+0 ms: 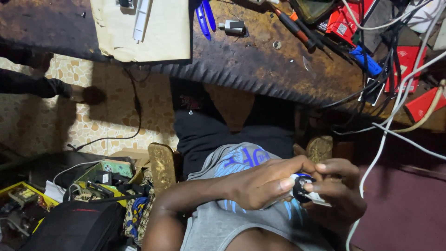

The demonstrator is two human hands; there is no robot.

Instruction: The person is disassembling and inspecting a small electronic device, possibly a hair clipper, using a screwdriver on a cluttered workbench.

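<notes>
Both hands meet over my lap, just above a grey shirt with a blue print (pixel 241 158). My left hand (pixel 262 183) reaches in from the lower left, its thumb and fingers pinched on a small black round part (pixel 301 190). A blue bit shows on top of the part and a white tab sticks out to its right. My right hand (pixel 339 190) cups the same part from the right, its thumb lying across the top. Most of the part is hidden by my fingers.
A worn brown workbench (pixel 260 60) spans the top, carrying a cream board (pixel 162 37), blue pens (pixel 204 16), a white charger plug (pixel 232 27), screwdrivers (pixel 297 28), red boxes (pixel 409 60) and tangled cables (pixel 395 107). Boxes of electronic scraps (pixel 102 176) and a black bag (pixel 74 225) sit lower left. Another person's foot (pixel 79 93) rests on the tiled floor.
</notes>
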